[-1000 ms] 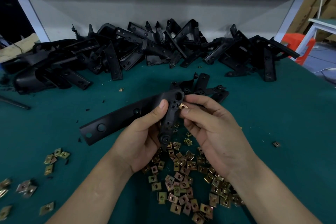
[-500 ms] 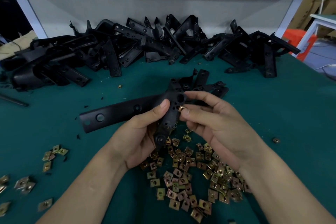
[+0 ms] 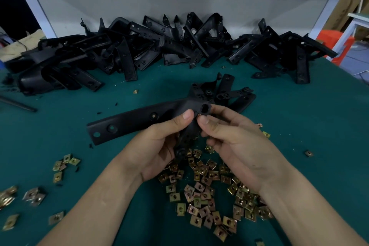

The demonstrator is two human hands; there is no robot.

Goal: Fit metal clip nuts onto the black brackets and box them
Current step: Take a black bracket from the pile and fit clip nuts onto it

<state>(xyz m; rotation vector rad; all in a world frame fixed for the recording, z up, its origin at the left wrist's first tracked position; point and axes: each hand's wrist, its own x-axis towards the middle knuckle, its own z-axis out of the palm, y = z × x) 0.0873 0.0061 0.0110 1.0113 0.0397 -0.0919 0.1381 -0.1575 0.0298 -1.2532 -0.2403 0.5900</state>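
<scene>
Several loose clip nuts (image 3: 65,163) lie scattered at the left of the green surface (image 3: 60,118), and behind them a heap of brackets (image 3: 123,54) runs along the back edge. Nearer the middle, one long black bracket (image 3: 139,120) is held up above the surface, its flat holed arm pointing left. The left grip (image 3: 157,150), a bare hand, is closed around the bracket's bent part, thumb pressed on top. Just beside it, the right grip (image 3: 239,146) pinches the bracket's end by the round hole with thumb and forefinger; whether a nut sits under those fingertips cannot be told. Below both hands spreads a pile of clip nuts (image 3: 205,195). Behind the hands rests a small cluster of brackets (image 3: 229,94), and a single clip nut (image 3: 308,153) lies apart at the right
</scene>
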